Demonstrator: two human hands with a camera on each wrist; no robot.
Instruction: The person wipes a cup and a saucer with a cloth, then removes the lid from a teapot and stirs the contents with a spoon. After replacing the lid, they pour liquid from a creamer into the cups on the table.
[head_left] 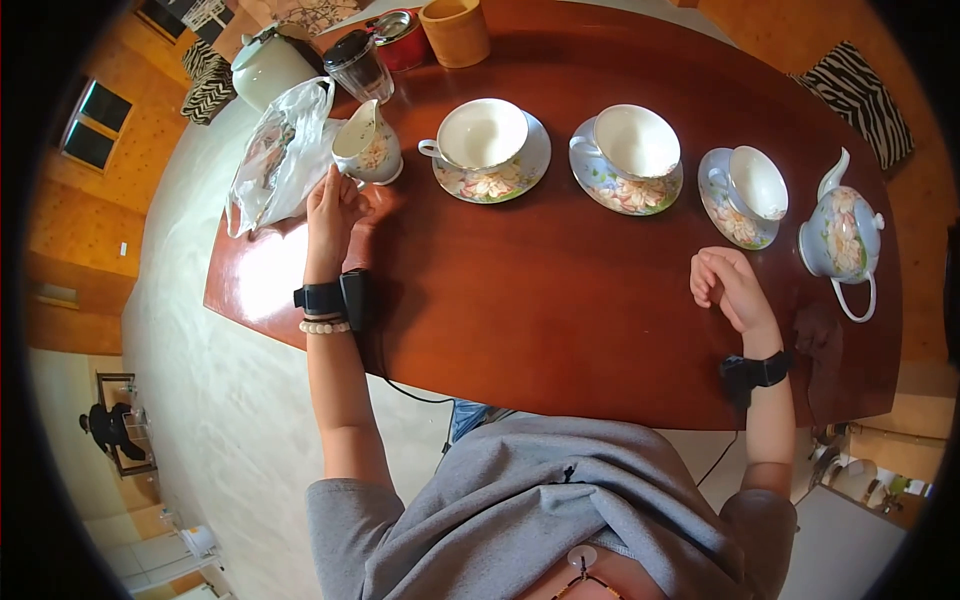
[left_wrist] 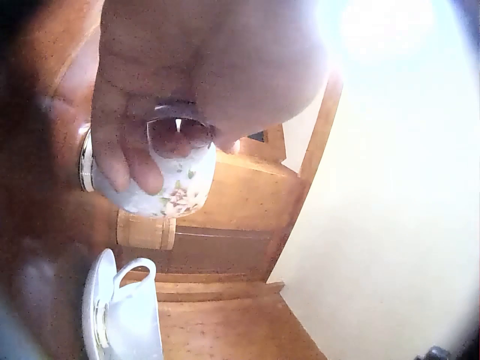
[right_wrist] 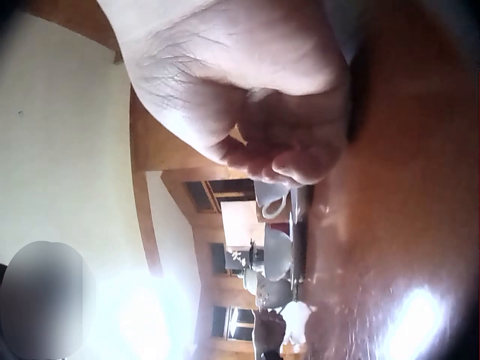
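Observation:
At the table's left, my left hand [head_left: 332,212] grips the handle of a white floral creamer jug [head_left: 372,155], which stands upright. In the left wrist view the fingers of that hand [left_wrist: 180,67] curl at the handle and lie against the jug's side [left_wrist: 184,193]; the handle is partly hidden. My right hand [head_left: 730,288] rests on the table with its fingers loosely curled and nothing seen in them. The right wrist view shows this hand [right_wrist: 255,82] close up, its fingers bent toward the palm.
Three cups [head_left: 483,135], [head_left: 636,142], [head_left: 758,184] stand on saucers across the table [head_left: 540,300]. A floral teapot [head_left: 843,232] is at the right. Beside the jug lies a plastic bag [head_left: 275,165]. Behind are a white pot [head_left: 270,70], a glass jar [head_left: 360,72], a red tin [head_left: 402,45] and a wooden cup [head_left: 455,35].

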